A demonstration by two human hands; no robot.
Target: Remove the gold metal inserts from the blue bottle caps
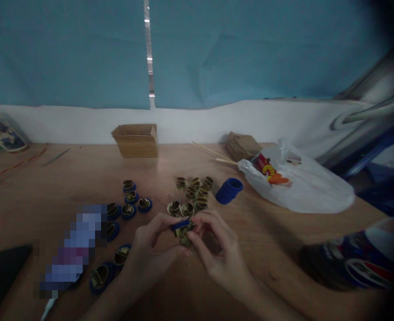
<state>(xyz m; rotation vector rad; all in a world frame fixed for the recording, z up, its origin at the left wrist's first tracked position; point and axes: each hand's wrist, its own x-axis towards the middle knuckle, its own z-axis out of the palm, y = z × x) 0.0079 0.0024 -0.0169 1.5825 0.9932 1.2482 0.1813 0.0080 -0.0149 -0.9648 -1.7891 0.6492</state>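
Observation:
Between my two hands is a small brass-coloured metal part (185,240) with a blue ring (180,224) at its top. My left hand (153,247) pinches it from the left, thumb below and index finger at the ring. From the right, my right hand (217,245) grips the same piece with thumb and fingers. Whether the ring is fully seated on the part, I cannot tell. Just beyond my fingers stand several round brass-coloured parts (187,209) without rings. A stack of blue rings (229,191) leans to their right. Several parts with blue rings (129,211) lie left of my hands.
A pixelated object (73,249) with a white cable lies at left, near a dark object (5,278). Behind stand an open cardboard box (137,145) and a brown paper package (242,145). A white plastic bag (310,185) and a Pepsi bottle (354,258) are at right.

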